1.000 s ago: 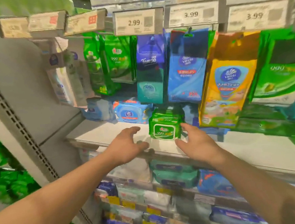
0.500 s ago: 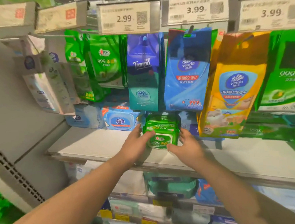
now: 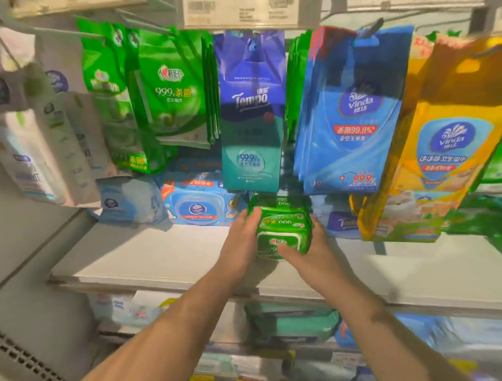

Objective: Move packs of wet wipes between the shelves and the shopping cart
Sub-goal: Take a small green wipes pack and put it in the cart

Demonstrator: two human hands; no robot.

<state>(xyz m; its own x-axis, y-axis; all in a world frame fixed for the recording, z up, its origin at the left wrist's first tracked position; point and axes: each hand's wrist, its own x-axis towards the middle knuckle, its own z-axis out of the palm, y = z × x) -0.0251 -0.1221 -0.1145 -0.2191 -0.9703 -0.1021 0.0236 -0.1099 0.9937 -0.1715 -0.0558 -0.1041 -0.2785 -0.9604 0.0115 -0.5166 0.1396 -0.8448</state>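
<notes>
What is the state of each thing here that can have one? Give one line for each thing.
Green wipes pack: on the shelf, held between both hands.
Left hand: fingers flat against the pack's left side.
Right hand: thumb on the pack's front, fingers behind its right side.
Tempo pack: hanging from a hook.
Blue Vinda pack: hanging.
Yellow Vinda pack: hanging, tilted.
Shelf: partly bare.

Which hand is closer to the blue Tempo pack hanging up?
Left. The left hand reaches just below the Tempo pack; the right hand sits lower, further right.
</notes>
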